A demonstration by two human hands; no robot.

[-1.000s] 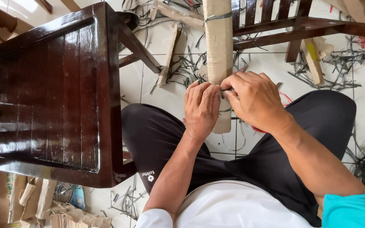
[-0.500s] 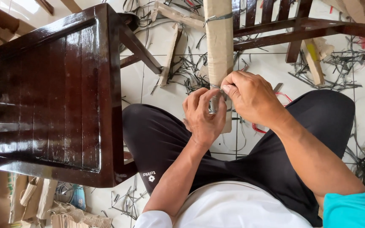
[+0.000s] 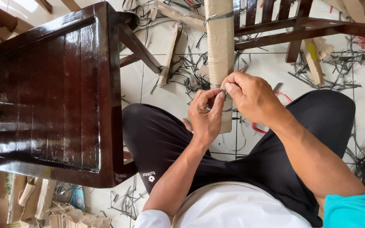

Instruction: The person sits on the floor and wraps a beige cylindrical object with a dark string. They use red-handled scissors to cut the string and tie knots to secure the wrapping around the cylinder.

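Note:
A chair leg wrapped in brown cardboard (image 3: pixel 220 46) runs down the middle of the view, bound with grey plastic straps (image 3: pixel 217 17). My left hand (image 3: pixel 205 116) pinches a strap at the lower part of the wrap between thumb and fingers. My right hand (image 3: pixel 252 99) grips the same strap and the leg from the right side. Both hands touch each other at the strap. I sit on the floor with black trousers (image 3: pixel 165 139) under my arms.
A dark polished wooden chair (image 3: pixel 60 93) lies close on the left. More dark chair rails (image 3: pixel 300 27) cross the top right. Cut strap scraps (image 3: pixel 191 69) and wood offcuts (image 3: pixel 167 55) litter the white tiled floor. Cardboard pieces (image 3: pixel 30 198) lie bottom left.
Both hands have shifted slightly up the wrapped leg. My left hand has turned from lying flat on the wrap to pinching the strap with its fingertips.

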